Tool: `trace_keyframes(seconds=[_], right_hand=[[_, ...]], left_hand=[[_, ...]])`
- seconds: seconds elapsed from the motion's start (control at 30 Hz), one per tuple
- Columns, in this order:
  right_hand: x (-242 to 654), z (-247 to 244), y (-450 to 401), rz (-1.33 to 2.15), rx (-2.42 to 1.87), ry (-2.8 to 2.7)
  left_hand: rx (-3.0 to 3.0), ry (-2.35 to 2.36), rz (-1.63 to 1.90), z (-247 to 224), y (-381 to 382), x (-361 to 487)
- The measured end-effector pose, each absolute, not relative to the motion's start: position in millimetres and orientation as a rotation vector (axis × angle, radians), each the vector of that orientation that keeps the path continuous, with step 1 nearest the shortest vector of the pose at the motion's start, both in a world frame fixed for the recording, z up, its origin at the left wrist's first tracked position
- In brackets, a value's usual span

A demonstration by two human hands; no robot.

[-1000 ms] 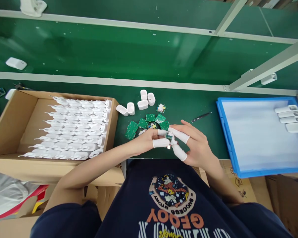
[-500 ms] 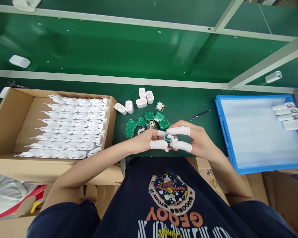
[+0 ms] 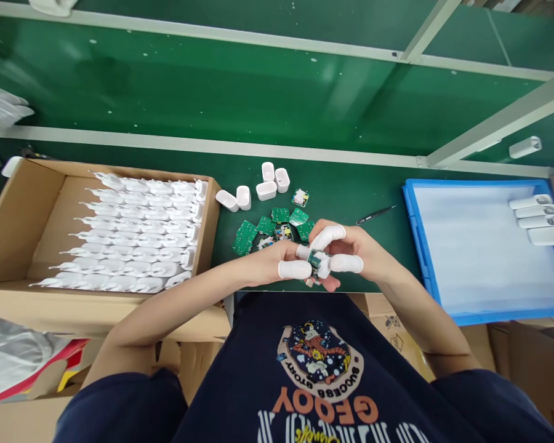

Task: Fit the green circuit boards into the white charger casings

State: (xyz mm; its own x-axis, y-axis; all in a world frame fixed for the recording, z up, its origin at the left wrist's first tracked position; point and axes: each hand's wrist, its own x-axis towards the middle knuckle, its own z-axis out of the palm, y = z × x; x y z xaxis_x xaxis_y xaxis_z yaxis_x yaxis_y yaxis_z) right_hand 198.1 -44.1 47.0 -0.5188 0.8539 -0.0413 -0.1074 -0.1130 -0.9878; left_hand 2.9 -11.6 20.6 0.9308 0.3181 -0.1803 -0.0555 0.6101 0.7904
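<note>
Both my hands meet over the bench's front edge, around one small circuit board (image 3: 320, 263) with green and white parts. My left hand (image 3: 284, 261) pinches its left side between fingers in white finger cots. From the other side, the white-capped fingers of my right hand (image 3: 351, 249) close on the board's right side and top. Just beyond my hands lies a loose group of green circuit boards (image 3: 280, 215), some face down, some showing components. Behind them stand several white plastic housings (image 3: 266, 190), and a single board (image 3: 300, 197) lies beside these.
On the left, a cardboard box (image 3: 210, 215) holds rows of white housings with cables. Black tweezers (image 3: 375, 215) lie right of the boards. A blue-rimmed tray (image 3: 418, 246) at the right holds white housings (image 3: 538, 211). Another person's hand with white items (image 3: 2, 107) shows at far left.
My right fingers have shifted on the board, the index finger bending over its top, and more of the board shows. Another person's hand with white items has come in at the far left.
</note>
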Motion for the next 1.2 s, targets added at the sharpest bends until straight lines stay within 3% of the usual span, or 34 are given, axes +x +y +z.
trace_keyframes(seconds=[0.33, 0.5, 0.93, 1.2], right_hand=[[193, 50, -53, 1.416, -1.013, -1.621], [192, 54, -53, 1.102, -1.095, -1.804], [198, 45, -59, 1.220, -1.010, -1.715], [191, 39, -66, 0.908, -1.271, -1.785]], left_hand=[[0.860, 0.322, 0.283, 16, -12, 7], [0.882, 0.336, 0.407, 15, -12, 7], [0.937, 0.364, 0.378, 21, -11, 5], [1.586, 0.776, 0.575, 20, -14, 4]])
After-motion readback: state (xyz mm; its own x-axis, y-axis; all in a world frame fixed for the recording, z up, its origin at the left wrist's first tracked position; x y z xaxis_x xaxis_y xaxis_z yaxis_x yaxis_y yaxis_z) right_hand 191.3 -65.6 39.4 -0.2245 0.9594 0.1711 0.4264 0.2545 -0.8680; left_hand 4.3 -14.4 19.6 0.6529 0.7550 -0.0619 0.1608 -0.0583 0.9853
